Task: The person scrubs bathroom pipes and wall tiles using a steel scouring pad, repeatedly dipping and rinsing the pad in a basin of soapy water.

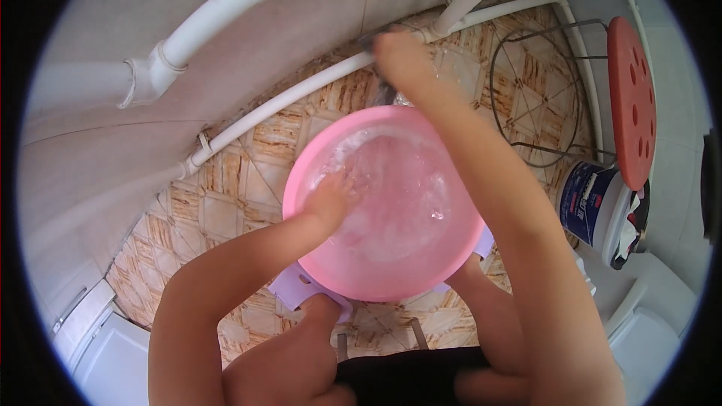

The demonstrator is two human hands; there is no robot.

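A round pink basin (pixel 297 180) of cloudy, sudsy water stands on the floor between my feet. My left hand (pixel 336 194) dips into the water at the basin's left side. Its fingers look stretched out beneath the surface, blurred by the suds, and nothing shows in them. Past the far rim, my right hand (pixel 402 56) reaches close to the low white pipe. It is smeared by motion, with its fingers curled at a dark thing (pixel 368 41) whose kind I cannot make out. Below that hand, clear water (pixel 401 99) glints at the basin's far rim.
A stool with a round red seat (pixel 633 101) lies tipped on its side at the right. Beside it a blue-and-white bucket (pixel 590 203) holds various items. White pipes (pixel 263 109) run along the wall. Purple slippers (pixel 297 286) are on my feet, on patterned tiles.
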